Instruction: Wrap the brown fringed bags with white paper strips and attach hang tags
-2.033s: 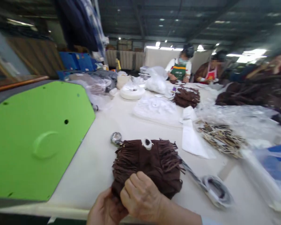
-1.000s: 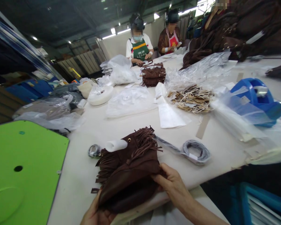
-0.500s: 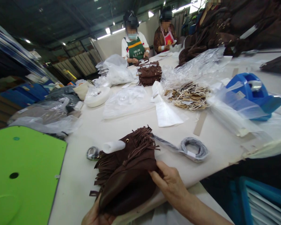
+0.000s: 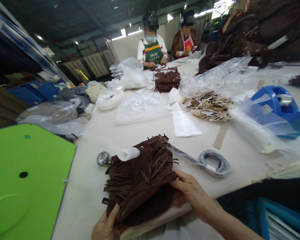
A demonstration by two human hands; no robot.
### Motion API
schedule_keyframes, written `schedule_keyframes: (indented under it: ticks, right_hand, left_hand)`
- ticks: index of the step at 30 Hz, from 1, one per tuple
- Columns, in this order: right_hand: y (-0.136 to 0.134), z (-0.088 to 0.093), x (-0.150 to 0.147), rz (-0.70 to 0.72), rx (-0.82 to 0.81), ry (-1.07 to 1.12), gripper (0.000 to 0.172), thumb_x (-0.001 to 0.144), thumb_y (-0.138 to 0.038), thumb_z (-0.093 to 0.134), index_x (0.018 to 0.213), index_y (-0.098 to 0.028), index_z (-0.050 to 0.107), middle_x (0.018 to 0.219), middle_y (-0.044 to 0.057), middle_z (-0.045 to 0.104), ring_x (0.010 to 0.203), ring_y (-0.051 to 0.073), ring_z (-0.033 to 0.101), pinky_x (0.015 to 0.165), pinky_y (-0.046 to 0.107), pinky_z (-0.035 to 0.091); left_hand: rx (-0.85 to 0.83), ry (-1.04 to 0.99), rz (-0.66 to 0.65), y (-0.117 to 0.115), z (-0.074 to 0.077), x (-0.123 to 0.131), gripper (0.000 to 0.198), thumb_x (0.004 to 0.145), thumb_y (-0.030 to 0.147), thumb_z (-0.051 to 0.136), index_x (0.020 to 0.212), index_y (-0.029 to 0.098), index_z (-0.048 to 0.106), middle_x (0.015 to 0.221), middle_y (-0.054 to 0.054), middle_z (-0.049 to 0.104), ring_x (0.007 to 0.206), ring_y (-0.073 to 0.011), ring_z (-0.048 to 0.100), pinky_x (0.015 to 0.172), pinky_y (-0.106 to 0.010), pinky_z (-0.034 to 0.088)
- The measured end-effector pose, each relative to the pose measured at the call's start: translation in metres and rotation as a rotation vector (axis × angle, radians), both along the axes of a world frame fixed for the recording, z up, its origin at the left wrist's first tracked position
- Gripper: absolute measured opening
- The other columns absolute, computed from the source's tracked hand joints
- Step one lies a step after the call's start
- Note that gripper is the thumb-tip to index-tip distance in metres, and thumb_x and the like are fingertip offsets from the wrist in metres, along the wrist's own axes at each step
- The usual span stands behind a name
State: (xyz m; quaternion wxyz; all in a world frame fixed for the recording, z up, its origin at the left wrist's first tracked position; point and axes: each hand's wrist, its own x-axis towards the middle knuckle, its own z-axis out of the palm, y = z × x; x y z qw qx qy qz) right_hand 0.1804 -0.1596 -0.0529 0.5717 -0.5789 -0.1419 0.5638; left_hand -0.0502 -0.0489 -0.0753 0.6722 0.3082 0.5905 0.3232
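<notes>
A dark brown suede bag with fringes lies at the near edge of the white table. My left hand grips its lower left corner from beneath, fingers curled over the edge. My right hand pinches the bag's right side, thumb on top. A white paper-wrapped piece sticks out at the bag's top. A wrapped metal ring lies just left of it. A grey plastic-wrapped strap coil lies to the right.
A green panel fills the left. Clear plastic bags, a heap of paper tags, a blue tape dispenser and another fringed bag lie farther back. Two people work at the far end; a third stands at right.
The view swung right and then steadied. My right hand moved from on top of the bag to its right side, and the bag was tipped and turned between both hands.
</notes>
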Motion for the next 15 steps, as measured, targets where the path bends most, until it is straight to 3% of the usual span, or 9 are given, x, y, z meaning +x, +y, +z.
schedule_keyframes:
  ticks: [6,15]
  right_hand:
    - [-0.006,0.013,0.0,0.096,-0.005,-0.079,0.033,0.075,-0.043,0.049,0.096,-0.02,0.057,0.069,-0.002,0.06,0.063,0.014,0.057,0.057,0.025,0.043]
    - [-0.016,0.011,0.0,0.126,0.006,0.013,0.039,0.08,-0.049,0.048,0.104,-0.019,0.056,0.092,0.005,0.061,0.083,0.021,0.06,0.079,0.039,0.046]
  left_hand:
    - [0.137,0.099,0.019,-0.004,-0.014,-0.001,0.029,0.064,0.027,0.073,0.091,0.018,0.066,0.079,-0.002,0.07,0.089,-0.0288,0.064,0.069,-0.032,0.054]
    - [0.207,0.365,-0.109,-0.003,-0.013,-0.004,0.026,0.071,0.037,0.065,0.09,0.018,0.068,0.074,-0.002,0.069,0.086,-0.0283,0.063,0.07,-0.03,0.052]
